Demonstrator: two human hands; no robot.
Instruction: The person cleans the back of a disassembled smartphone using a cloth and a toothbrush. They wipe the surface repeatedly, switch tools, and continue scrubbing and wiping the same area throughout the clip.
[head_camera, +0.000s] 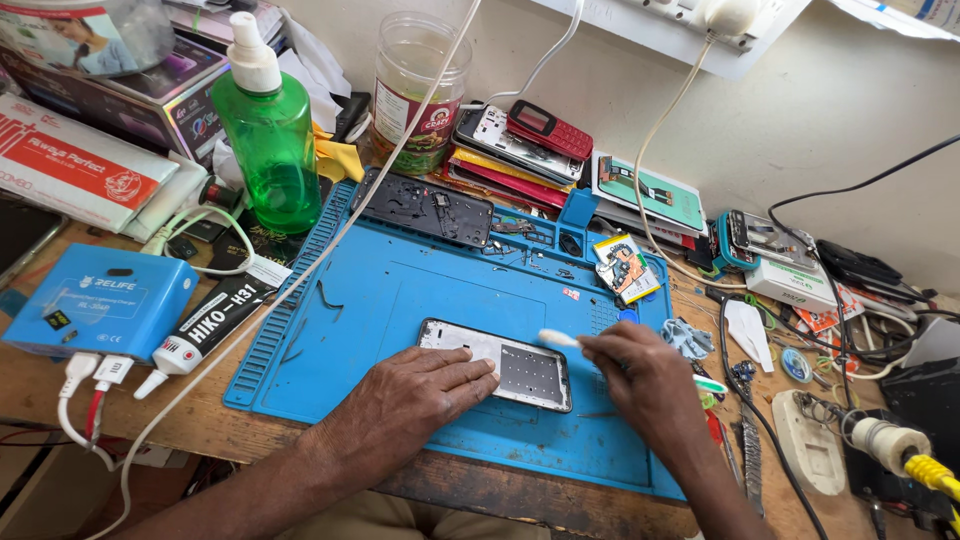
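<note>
**Brushing a phone frame on the blue mat**

My wooden workbench (30, 385) is the biggest thing here, crowded on every side. On it, right in front of me, lies the blue repair mat (400, 290), ribbed along its left edge and with small compartments along the top. At the far left of the bench sits a light blue box-shaped device (100, 300) with white plugs and red wires coming off its near side. Behind the mat's left corner stands a green spray bottle (270, 140) with a white nozzle, and to its right a clear plastic jar (418, 90) with a red label. A stack of old phones (520, 145) leans against the wall beyond the mat, a red keypad handset on top. A black phone back panel (425, 207) lies along the mat's upper edge.

The phone frame (520, 370) I am working on lies flat near the middle of the mat, angled slightly, its inner side up. My left hand (415, 400) rests flat on the frame's left half, fingers spread and pressing it down rather than gripping it. My right hand (645, 375) is closed around a small white brush (558, 339), pinched between thumb and fingers, with the bristle end touching the frame's upper right corner.

Between the blue device and the mat lies a black glue tube (205, 322) with a white tip. A long white cable (330, 245) crosses the mat diagonally.
</note>
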